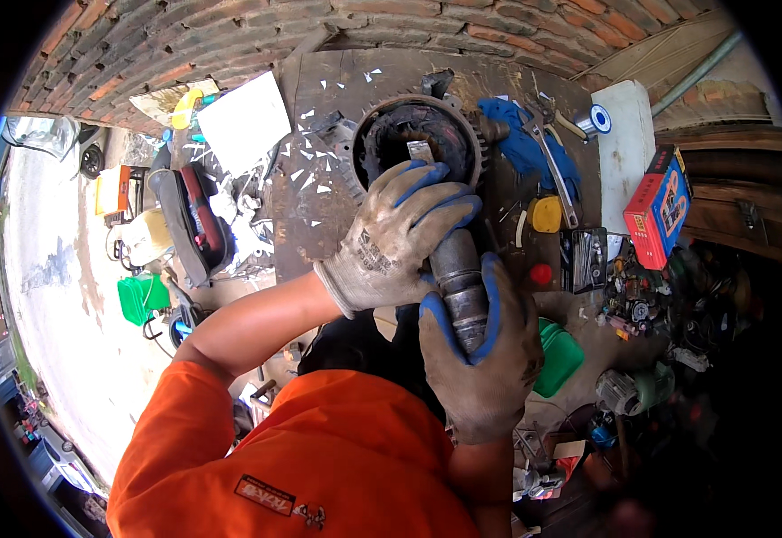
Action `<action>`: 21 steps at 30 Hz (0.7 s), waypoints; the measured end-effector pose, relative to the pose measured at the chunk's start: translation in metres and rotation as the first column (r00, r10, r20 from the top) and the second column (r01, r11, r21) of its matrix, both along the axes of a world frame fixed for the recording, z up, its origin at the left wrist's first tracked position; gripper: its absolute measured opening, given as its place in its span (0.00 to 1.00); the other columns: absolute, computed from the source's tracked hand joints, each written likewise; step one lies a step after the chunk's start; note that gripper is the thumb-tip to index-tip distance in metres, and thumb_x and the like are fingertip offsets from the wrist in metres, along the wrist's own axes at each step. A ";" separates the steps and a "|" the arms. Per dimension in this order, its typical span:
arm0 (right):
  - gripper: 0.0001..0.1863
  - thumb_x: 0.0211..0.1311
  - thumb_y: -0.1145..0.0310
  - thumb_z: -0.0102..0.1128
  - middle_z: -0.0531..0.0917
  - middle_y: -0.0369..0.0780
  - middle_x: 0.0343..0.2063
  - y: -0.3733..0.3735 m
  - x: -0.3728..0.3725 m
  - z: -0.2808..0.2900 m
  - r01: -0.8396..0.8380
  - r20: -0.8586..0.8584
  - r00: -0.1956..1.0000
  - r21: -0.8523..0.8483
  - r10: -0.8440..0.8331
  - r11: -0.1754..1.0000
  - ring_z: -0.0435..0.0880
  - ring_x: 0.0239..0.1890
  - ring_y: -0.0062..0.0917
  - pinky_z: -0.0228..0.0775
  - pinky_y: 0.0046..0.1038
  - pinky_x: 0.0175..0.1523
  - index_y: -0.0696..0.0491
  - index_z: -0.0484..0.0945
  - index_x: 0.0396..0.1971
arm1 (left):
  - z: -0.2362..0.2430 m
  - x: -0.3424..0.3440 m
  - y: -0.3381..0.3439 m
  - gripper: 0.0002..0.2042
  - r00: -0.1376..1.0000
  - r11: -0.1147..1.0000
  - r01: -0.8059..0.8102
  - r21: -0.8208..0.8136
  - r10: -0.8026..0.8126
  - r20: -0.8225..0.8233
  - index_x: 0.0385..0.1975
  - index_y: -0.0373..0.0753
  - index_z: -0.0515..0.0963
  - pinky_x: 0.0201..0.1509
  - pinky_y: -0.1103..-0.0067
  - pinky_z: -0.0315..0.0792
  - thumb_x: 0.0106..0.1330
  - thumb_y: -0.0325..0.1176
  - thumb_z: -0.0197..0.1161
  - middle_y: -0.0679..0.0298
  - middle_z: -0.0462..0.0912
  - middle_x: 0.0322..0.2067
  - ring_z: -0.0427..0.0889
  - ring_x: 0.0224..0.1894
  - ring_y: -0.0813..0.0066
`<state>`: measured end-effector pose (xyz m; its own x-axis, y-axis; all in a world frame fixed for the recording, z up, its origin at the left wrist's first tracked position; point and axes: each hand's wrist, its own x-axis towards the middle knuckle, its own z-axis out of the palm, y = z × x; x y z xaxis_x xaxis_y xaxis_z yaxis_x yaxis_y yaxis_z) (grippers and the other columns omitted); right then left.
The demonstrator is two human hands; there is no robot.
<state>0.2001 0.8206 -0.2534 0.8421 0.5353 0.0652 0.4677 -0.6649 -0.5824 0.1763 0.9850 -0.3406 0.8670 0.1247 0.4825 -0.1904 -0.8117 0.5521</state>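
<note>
Remotely, I have the left hand [400,235] wrapped around the grey cylinder's [465,300] front, the right hand [489,359] cupping its rear, apparently for steadiness, over the worktop's [324,85] near edge, by the round housing [479,143].

Mechanical workshop | stained bench [310,208] | wrench [557,172] | round metal housing [479,143] | heaped machine parts [643,300] | brick wall [436,22]

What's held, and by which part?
A dark, stepped metal cylinder: right hand around its near end. Left hand covers its far part; that grip is hidden.
</note>
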 end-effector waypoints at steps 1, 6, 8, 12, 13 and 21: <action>0.35 0.49 0.64 0.78 0.81 0.54 0.47 0.002 -0.001 0.001 -0.005 0.012 1.000 -0.012 0.005 1.000 0.85 0.47 0.44 0.79 0.40 0.49 0.60 0.75 0.57 | 0.000 0.000 -0.001 0.37 0.999 0.999 0.007 -0.052 -0.005 0.036 0.56 0.38 0.76 0.69 0.53 0.65 0.41 0.45 0.77 0.56 0.78 0.54 0.73 0.62 0.51; 0.34 0.49 0.65 0.78 0.81 0.53 0.48 0.004 -0.002 -0.002 -0.015 0.042 0.999 0.039 0.014 0.999 0.84 0.48 0.44 0.79 0.41 0.51 0.60 0.75 0.57 | -0.011 -0.004 -0.003 0.38 0.996 0.990 0.029 -0.135 -0.017 0.093 0.59 0.38 0.74 0.70 0.52 0.63 0.45 0.46 0.76 0.55 0.77 0.56 0.71 0.64 0.50; 0.34 0.49 0.65 0.78 0.82 0.52 0.49 0.003 0.001 -0.003 -0.027 0.068 0.997 0.018 0.025 0.999 0.84 0.48 0.44 0.79 0.40 0.51 0.60 0.76 0.56 | -0.011 -0.003 -0.005 0.40 0.996 0.993 -0.007 -0.117 0.017 0.086 0.62 0.39 0.71 0.71 0.51 0.61 0.46 0.46 0.76 0.54 0.75 0.58 0.69 0.66 0.50; 0.32 0.48 0.68 0.76 0.83 0.51 0.48 -0.007 0.018 0.001 -0.044 0.049 0.998 0.068 0.040 0.997 0.84 0.47 0.42 0.78 0.39 0.51 0.60 0.76 0.55 | -0.007 -0.006 -0.012 0.42 0.983 0.985 -0.173 -0.008 0.172 -0.069 0.67 0.37 0.65 0.74 0.49 0.49 0.54 0.51 0.72 0.51 0.68 0.66 0.62 0.71 0.47; 0.32 0.48 0.68 0.76 0.83 0.50 0.48 -0.011 0.024 0.002 -0.071 0.069 0.996 0.094 0.064 0.993 0.84 0.47 0.41 0.78 0.39 0.51 0.60 0.77 0.55 | -0.007 -0.009 -0.013 0.42 0.974 0.980 -0.200 0.013 0.200 -0.103 0.67 0.37 0.64 0.75 0.49 0.48 0.54 0.52 0.72 0.51 0.67 0.66 0.62 0.71 0.47; 0.31 0.45 0.70 0.76 0.84 0.49 0.49 -0.016 0.039 0.004 -0.105 -0.004 0.994 0.173 0.108 0.979 0.83 0.46 0.37 0.77 0.36 0.53 0.61 0.78 0.52 | -0.053 -0.020 0.018 0.35 0.989 0.989 -0.137 0.062 0.133 0.066 0.62 0.42 0.70 0.72 0.47 0.50 0.56 0.51 0.73 0.53 0.73 0.61 0.66 0.68 0.47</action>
